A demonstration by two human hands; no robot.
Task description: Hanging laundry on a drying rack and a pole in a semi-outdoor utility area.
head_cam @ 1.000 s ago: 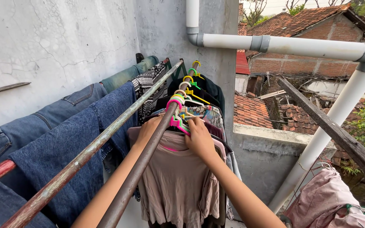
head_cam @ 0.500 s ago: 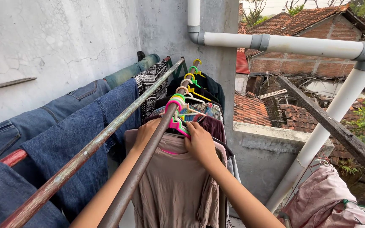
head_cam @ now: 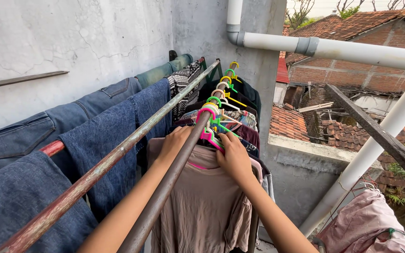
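While both arms reach along the brown rail (head_cam: 174,173), the left hand (head_cam: 174,143) curls over one shoulder of a beige shirt (head_cam: 202,206) and the right hand (head_cam: 234,157) grips the other, fingers closed on the cloth. Shirt hangs from a pink hanger (head_cam: 208,133), first in a row of hung clothes. Jeans (head_cam: 99,140) drape a rusty rail (head_cam: 94,173) just beside. White pipe (head_cam: 362,51) overhead.

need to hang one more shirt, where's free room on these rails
Bare stretch: the brown rail nearer than the beige shirt, between the two forearms. The rusty rail beside the jeans carries nothing. Crowded: coloured hangers beyond the left hand and right hand.
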